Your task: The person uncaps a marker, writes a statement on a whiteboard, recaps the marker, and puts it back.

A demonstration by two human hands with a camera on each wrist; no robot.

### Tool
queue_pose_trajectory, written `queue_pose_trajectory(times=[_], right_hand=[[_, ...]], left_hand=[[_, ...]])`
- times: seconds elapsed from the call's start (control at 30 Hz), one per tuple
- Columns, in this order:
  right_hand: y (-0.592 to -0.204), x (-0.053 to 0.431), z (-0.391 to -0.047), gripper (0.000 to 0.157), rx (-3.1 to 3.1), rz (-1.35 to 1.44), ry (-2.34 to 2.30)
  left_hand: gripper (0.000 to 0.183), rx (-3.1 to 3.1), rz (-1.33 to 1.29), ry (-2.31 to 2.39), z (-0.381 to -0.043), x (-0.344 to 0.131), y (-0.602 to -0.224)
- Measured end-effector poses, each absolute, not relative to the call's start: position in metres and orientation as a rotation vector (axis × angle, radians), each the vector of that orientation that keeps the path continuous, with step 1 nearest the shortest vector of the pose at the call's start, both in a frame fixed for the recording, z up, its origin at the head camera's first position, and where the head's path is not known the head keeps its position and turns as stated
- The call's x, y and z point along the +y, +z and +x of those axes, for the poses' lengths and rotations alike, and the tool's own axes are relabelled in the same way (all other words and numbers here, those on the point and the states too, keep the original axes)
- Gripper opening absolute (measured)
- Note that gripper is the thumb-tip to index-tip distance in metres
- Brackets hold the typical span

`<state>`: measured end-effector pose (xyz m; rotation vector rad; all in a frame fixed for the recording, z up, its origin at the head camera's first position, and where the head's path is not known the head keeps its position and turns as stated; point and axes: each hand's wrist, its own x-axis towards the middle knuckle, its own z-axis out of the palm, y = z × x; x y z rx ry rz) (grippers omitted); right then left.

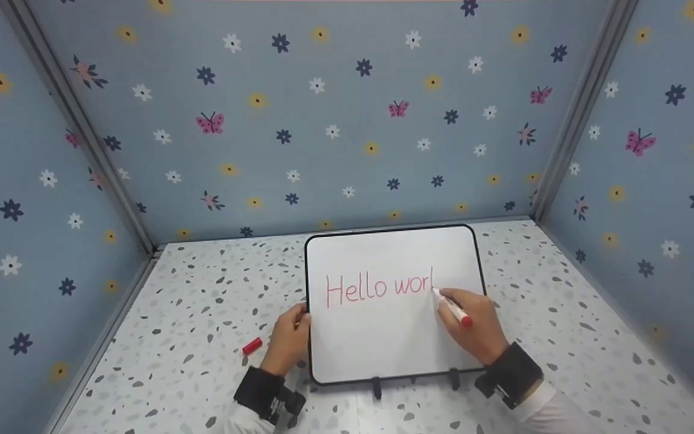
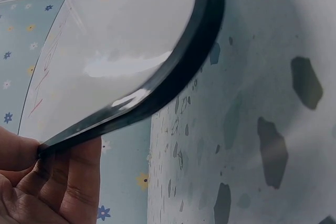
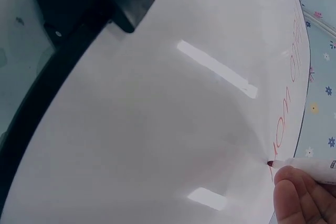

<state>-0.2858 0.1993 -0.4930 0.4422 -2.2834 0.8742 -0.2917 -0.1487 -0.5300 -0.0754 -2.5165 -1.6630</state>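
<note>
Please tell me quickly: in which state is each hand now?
Left hand: closed, gripping the whiteboard by its left edge.
Right hand: closed, holding the uncapped red whiteboard marker.

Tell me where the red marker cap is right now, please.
In the head view, the red cap lies on the speckled surface, left of the left hand and the whiteboard.

Pale blue walls [image 1: 347,102] rise before me and on either side, scattered with yellow, white and navy flowers [image 1: 371,148] and pink butterflies [image 1: 209,123], while grey metal strips [image 1: 81,120] run down between them to a grey-flecked white surface [image 1: 202,316].
</note>
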Motion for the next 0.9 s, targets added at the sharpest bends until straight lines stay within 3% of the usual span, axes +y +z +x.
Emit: queue_pose_trajectory(times=[0.9], right_hand=[[-0.4844, 0.2093, -0.285, 0.018, -2.259, 0.352, 0.904]], left_hand=[[0.037, -2.519, -0.079, -1.638, -0.2923, -0.1486, -0.5307]])
